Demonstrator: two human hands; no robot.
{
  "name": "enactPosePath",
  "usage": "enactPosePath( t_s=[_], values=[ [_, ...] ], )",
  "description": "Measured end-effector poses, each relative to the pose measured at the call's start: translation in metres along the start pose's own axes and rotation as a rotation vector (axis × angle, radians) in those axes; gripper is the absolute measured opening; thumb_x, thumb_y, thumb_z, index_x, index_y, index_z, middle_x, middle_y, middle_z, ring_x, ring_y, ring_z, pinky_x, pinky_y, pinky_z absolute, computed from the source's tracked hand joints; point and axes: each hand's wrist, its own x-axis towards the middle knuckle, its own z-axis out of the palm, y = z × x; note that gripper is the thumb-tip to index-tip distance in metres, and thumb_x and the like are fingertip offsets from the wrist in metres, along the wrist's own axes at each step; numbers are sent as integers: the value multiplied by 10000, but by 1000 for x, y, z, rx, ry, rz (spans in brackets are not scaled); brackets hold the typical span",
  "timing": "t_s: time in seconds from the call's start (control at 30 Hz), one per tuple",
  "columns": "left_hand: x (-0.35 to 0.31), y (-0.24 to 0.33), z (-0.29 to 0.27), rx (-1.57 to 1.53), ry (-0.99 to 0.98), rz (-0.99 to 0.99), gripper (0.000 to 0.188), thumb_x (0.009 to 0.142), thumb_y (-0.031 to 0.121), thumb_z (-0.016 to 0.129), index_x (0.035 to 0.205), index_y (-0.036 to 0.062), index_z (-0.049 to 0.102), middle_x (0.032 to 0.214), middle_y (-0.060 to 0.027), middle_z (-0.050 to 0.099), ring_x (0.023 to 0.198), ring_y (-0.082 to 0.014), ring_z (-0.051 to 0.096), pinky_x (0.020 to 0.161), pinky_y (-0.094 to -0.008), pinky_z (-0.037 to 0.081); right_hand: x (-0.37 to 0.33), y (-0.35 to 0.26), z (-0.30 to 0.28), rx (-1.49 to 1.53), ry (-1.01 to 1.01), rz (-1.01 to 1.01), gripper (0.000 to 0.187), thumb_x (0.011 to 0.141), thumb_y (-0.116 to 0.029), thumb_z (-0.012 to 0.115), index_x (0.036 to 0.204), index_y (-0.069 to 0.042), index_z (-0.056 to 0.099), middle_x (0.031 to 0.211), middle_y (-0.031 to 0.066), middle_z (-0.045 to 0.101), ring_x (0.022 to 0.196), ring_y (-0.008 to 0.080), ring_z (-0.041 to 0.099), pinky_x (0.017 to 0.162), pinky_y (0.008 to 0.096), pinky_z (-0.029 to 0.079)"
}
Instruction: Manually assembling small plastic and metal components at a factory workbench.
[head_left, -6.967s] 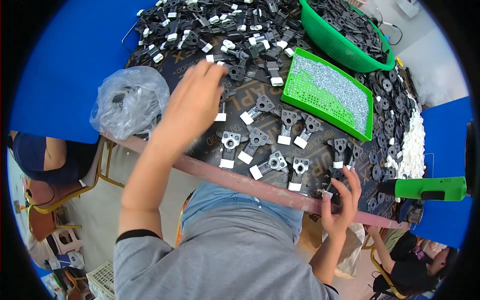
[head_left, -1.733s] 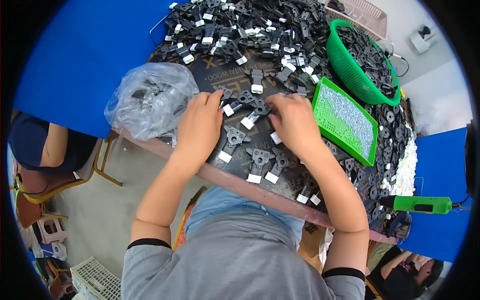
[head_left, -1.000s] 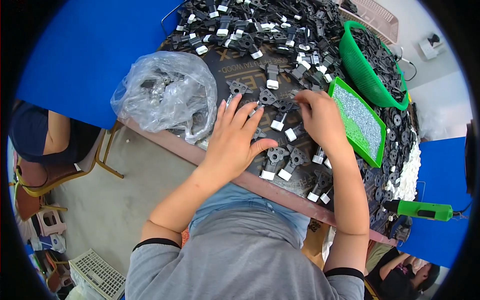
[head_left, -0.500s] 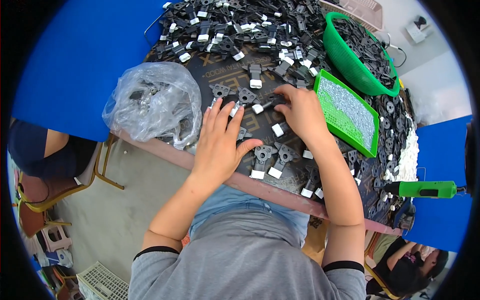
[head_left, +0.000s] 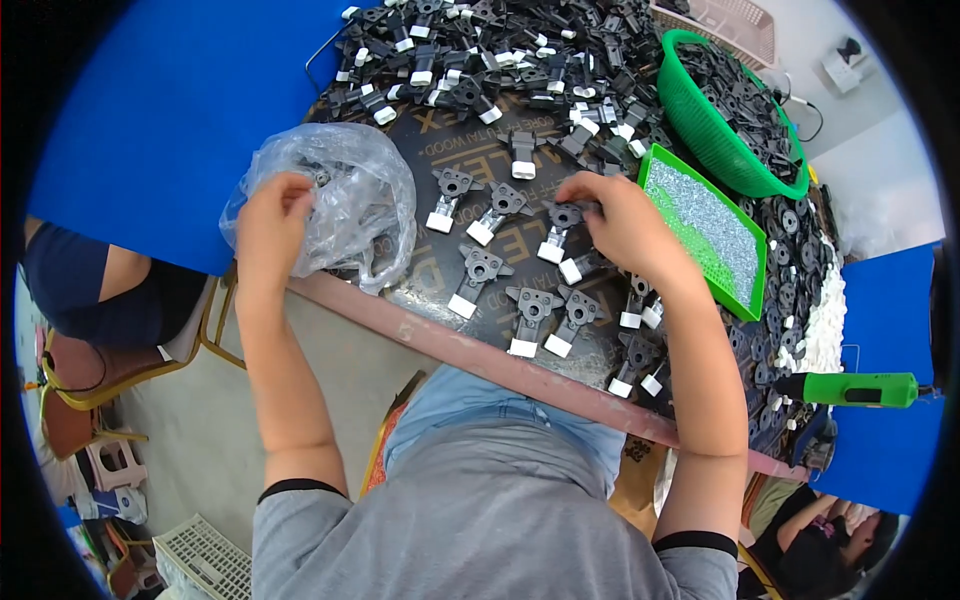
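Observation:
My left hand (head_left: 271, 222) is at a clear plastic bag (head_left: 350, 215) on the table's left side. Its fingers curl together over the bag's opening; whether anything is pinched in them is hidden. Small metal pieces show blurred through the plastic. At the table's middle, the bent fingers of my right hand (head_left: 625, 222) grip the top end of a black plastic part with a white end cap (head_left: 565, 216). Several similar parts lie flat around it, among them one black part (head_left: 481, 264) between my hands and another black part (head_left: 535, 304) near the front edge.
A green tray (head_left: 756, 290) of small silvery pieces stands right of my right hand, a green basket (head_left: 690, 135) full of black parts behind it. A heap of capped black parts (head_left: 480, 60) covers the far side. A green electric screwdriver (head_left: 860, 389) hangs at the right. Other people sit nearby.
My left hand has left the parts on the table and moved left to the bag, its spread fingers now curled. My right hand has shifted slightly; the part by it now stands more upright in view.

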Motion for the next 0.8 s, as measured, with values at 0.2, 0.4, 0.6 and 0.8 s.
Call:
enactPosePath(
  t_s=[0.2,0.4,0.6,0.8],
  values=[
    [13,6,18,277,-126,402,247,787,-16,630,1032,5,660,1016,-168,644,905,-309,621,802,-354,497,-5,-13,0,87,146,48,217,825,16,623,1036,-36,637,956,106,695,952,234,663,861,356,497],
    [24,-6,20,75,-192,254,171,777,-22,647,945,2,674,888,-141,678,798,-289,644,711,-340,502,-54,-28,-27,100,294,-19,195,819,-39,685,1012,-65,679,964,70,702,890,199,650,816,305,478],
    [29,1,7,-82,-129,10,74,819,-11,660,889,3,680,778,-65,675,725,-117,637,648,-267,492,-126,-26,-47,183,426,111,174,838,0,665,1010,-17,678,996,65,704,932,152,638,851,287,463],
    [41,-29,-11,-773,-184,-152,169,922,41,618,1079,-20,604,993,-65,643,918,-144,631,838,-251,521,-182,-9,-37,443,469,220,132,863,35,630,991,21,658,1009,101,690,975,168,623,879,285,459]
  ],
)
